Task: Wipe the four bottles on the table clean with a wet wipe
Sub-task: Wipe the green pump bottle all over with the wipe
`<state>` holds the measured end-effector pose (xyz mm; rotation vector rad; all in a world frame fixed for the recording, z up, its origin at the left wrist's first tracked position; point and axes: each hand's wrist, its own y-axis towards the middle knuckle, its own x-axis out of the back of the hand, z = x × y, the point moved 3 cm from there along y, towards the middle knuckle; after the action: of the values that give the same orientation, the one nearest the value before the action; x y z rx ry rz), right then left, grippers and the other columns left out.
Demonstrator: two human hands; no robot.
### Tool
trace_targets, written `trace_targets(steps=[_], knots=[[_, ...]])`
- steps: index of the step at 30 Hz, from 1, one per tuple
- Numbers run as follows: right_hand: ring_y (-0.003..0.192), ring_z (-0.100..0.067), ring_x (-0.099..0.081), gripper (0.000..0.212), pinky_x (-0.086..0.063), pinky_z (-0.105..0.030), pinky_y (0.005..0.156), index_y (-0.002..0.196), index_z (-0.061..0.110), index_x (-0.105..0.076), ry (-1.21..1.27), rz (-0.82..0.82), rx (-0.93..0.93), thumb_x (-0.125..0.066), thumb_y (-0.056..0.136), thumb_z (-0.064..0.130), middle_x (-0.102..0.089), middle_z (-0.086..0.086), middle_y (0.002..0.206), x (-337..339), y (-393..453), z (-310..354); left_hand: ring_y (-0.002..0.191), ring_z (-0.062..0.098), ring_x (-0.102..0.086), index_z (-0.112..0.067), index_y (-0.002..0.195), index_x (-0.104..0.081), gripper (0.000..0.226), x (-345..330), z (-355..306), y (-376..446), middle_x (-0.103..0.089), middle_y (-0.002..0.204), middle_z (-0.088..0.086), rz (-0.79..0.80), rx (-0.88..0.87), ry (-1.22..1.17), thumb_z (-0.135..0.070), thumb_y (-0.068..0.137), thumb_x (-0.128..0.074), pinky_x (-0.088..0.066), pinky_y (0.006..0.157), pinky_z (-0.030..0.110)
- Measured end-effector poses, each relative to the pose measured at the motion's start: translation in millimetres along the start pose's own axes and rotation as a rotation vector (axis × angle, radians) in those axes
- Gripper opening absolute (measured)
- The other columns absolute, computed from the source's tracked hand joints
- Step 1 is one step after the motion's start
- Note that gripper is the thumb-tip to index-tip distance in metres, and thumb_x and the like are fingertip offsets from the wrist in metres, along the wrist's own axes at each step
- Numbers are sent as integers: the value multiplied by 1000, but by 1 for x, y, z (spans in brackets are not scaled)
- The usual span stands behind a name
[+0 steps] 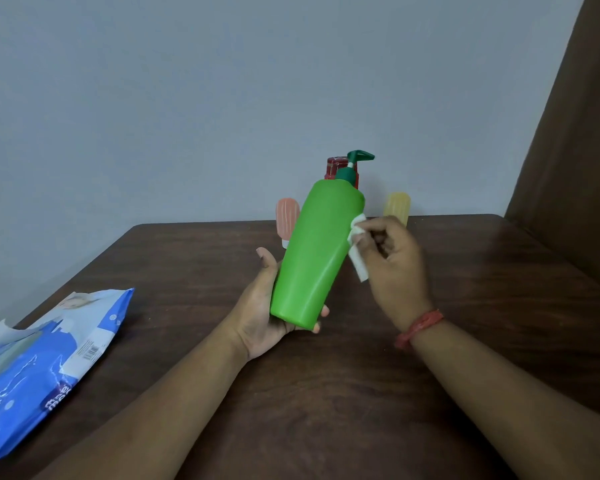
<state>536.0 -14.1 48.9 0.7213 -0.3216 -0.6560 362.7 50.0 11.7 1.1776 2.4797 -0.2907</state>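
Green pump bottle [314, 258] in left hand [267, 306] grip; wet wipe [357, 251] pinched by right hand [392, 268]; contents perhaps hidden.

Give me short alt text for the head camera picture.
Left hand holds a tilted green pump bottle above a brown table; right hand presses a white wipe to its side. Blue wipes pack lies left.

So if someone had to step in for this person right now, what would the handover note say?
Left hand grips the green pump bottle near its base, tilted, off the table.
Right hand pinches the wet wipe against the bottle's right side.
Pink bottle, yellow bottle and red-capped bottle stand behind.
Wipes pack lies at left.
Done: unclear. Left: finish green, then check the others.
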Motion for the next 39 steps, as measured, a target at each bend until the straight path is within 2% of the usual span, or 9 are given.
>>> trace_targets(steps=[4, 7, 10, 14, 21, 27, 32, 35, 39], knots=[[90, -18, -71, 24, -59, -47, 83, 87, 38, -68, 90, -146, -97, -64, 93, 14, -74, 12, 93, 19, 18, -3, 75, 36, -67, -15, 137, -54, 89, -3, 4, 0, -70, 103, 20, 31, 31, 69, -76, 83, -21, -54, 59, 40], [91, -13, -70, 24, -58, -41, 84, 88, 31, -68, 157, -154, -139, -65, 94, 7, -74, 9, 93, 18, 17, -4, 75, 36, -67, -17, 140, -52, 87, -4, 4, -1, -70, 102, 20, 31, 24, 84, -75, 82, -22, -55, 59, 40], [86, -10, -70, 24, -57, -32, 79, 85, 22, -66, 205, -61, -190, -64, 93, 0, -73, 4, 90, 7, 4, -5, 75, 35, -67, -16, 140, -51, 88, -2, 2, -1, -70, 102, 18, 5, -1, 63, -75, 83, -22, -55, 59, 40], [88, -17, -71, 20, -58, -38, 82, 85, 15, -65, 227, 105, -223, -65, 92, -4, -73, -5, 90, -8, -9, -5, 73, 32, -67, -14, 140, -53, 88, 0, -2, 0, -71, 101, 16, -56, -44, 18, -75, 85, -20, -54, 58, 39], [91, -10, -71, 19, -57, -25, 78, 85, 14, -64, 302, 109, -303, -66, 90, -4, -74, 3, 99, -11, -13, -5, 82, 33, -71, -19, 139, -53, 87, 0, -1, 2, -72, 114, 17, -114, -57, 33, -76, 83, -19, -58, 63, 42], [90, -10, -70, 14, -56, -23, 78, 88, 11, -65, 277, 233, -352, -70, 89, -2, -73, -1, 102, -27, -27, -6, 85, 28, -73, -12, 134, -58, 92, 9, -3, 6, -74, 108, 18, -264, -81, -31, -76, 89, -11, -59, 63, 41], [88, -12, -70, 11, -58, -27, 79, 89, 12, -67, 263, 273, -364, -72, 88, 1, -74, -6, 96, -34, -33, -2, 93, 28, -75, -12, 126, -64, 89, 16, -5, 8, -75, 113, 15, -395, -103, -8, -73, 93, -8, -58, 79, 46], [86, -12, -70, 8, -59, -30, 80, 92, 8, -67, 231, 270, -351, -71, 89, 2, -73, -10, 95, -35, -36, 1, 88, 24, -76, -13, 116, -69, 81, 16, -6, 9, -77, 104, 12, -507, -151, 54, -68, 98, -11, -57, 74, 40], [83, -13, -68, 18, -58, -33, 78, 85, 20, -69, 213, 330, -308, -72, 88, 2, -73, -7, 89, -39, -39, 2, 85, 27, -73, -8, 105, -67, 71, 19, -9, 6, -76, 95, 14, -723, -259, 78, -62, 102, -21, -59, 76, 42]])
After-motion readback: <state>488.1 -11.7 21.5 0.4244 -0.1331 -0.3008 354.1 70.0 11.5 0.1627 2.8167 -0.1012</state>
